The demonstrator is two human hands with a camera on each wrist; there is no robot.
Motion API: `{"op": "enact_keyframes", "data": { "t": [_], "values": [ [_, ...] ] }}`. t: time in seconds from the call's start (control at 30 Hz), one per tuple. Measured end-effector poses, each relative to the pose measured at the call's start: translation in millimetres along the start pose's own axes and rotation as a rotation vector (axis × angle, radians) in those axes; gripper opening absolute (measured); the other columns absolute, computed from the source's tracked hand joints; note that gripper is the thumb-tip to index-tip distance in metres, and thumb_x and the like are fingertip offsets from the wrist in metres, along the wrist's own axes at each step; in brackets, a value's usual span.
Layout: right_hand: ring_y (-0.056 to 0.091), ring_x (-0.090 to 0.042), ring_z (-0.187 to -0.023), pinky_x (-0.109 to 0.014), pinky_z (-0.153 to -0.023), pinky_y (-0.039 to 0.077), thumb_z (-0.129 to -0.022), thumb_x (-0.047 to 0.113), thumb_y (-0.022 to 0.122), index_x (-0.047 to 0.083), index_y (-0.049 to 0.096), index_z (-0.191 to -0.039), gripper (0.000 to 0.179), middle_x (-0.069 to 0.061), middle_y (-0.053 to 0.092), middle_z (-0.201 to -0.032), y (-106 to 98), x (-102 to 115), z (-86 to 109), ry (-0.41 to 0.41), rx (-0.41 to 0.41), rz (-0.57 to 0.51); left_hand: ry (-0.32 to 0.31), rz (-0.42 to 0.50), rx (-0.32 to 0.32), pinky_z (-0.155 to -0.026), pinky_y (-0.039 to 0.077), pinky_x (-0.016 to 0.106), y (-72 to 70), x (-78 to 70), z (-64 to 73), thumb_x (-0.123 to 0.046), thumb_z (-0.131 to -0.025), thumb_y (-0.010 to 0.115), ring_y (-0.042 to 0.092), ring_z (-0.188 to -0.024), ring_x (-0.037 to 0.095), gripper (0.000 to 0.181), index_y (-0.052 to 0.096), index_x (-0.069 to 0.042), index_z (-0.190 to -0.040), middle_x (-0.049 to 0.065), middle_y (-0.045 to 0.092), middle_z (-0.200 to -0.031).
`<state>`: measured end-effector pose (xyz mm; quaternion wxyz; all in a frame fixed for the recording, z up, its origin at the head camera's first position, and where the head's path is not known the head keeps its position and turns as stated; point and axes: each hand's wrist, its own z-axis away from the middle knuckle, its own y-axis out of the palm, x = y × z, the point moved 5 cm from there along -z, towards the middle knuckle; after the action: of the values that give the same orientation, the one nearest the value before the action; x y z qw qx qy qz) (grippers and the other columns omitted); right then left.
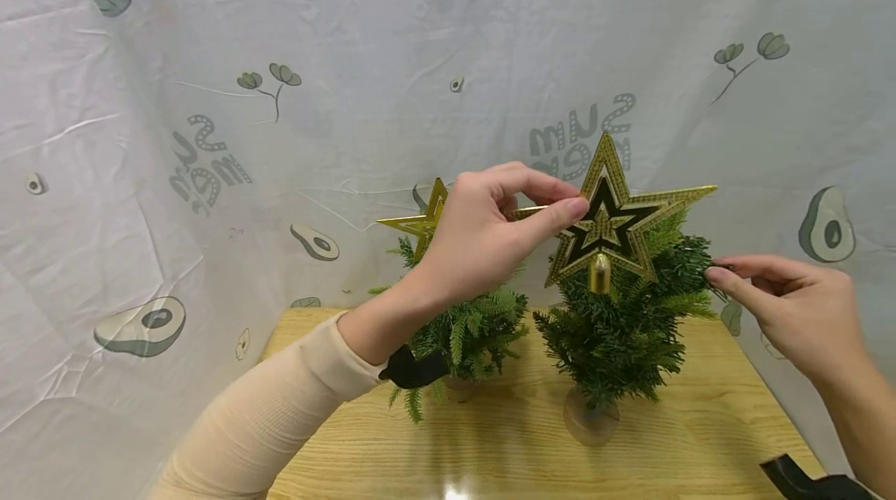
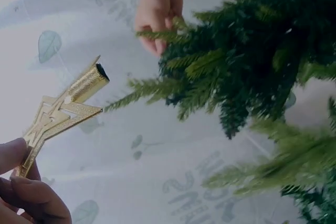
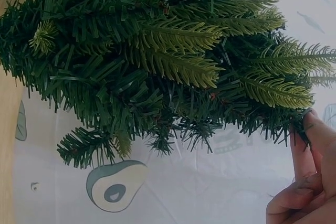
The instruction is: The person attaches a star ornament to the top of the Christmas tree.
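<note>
Between thumb and fingers, my left hand (image 1: 483,232) pinches one point of a gold star tree topper (image 1: 633,232). The star is held up in front of the top of the right-hand small artificial Christmas tree (image 1: 623,337). Its hollow gold socket (image 2: 88,83) points toward the tree in the left wrist view and stands apart from the branch tips. On the tree's right side, my right hand (image 1: 805,305) pinches the tip of a dark green branch (image 3: 302,124) between thumb and finger. The star hides part of the treetop in the head view.
A second small tree (image 1: 476,325) stands to the left, topped by another gold star (image 1: 423,222) and partly hidden by my left forearm. Both trees stand on a light wooden table (image 1: 490,445). Behind hangs a pale curtain (image 1: 392,119) with printed avocados.
</note>
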<state>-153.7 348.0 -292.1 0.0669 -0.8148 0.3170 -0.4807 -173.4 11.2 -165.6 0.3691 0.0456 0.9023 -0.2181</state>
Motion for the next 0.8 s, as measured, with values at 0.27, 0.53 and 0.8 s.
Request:
{"op": "enact_keyframes", "data": {
  "t": [0.27,0.53,0.8],
  "values": [
    [0.036,-0.012,-0.042,-0.032,-0.04,0.026,-0.091,0.003,0.08,0.001,0.078,-0.101,0.009,0.005,0.069,-0.066,1,2,-0.6,-0.028,-0.004,-0.004,-0.071,0.02,0.004,-0.057,0.045,0.028,2.3,-4.6,-30.3,-0.02,-0.097,0.077,0.064,-0.068,0.015,0.015,0.08,-0.008,-0.105,-0.009,0.075,-0.099],
    [0.036,-0.013,-0.037,-0.034,-0.037,0.026,-0.093,0.002,0.079,0.0,0.078,-0.102,0.01,0.008,0.071,-0.069,1,2,1.7,-0.026,0.001,-0.019,-0.152,0.069,0.013,-0.08,0.056,0.026,9.6,-1.8,-55.5,-0.017,-0.099,0.074,0.071,-0.086,0.009,0.016,0.078,-0.007,-0.111,-0.003,0.075,-0.104],
    [0.036,-0.013,-0.036,-0.034,-0.036,0.025,-0.092,0.0,0.078,-0.002,0.078,-0.102,0.01,0.008,0.073,-0.072,1,2,0.5,-0.03,-0.002,-0.037,-0.152,0.054,-0.013,-0.072,0.055,0.026,13.9,-1.3,-77.0,-0.02,-0.1,0.074,0.069,-0.089,0.007,0.019,0.078,-0.008,-0.114,-0.005,0.075,-0.102]
  ]
}}
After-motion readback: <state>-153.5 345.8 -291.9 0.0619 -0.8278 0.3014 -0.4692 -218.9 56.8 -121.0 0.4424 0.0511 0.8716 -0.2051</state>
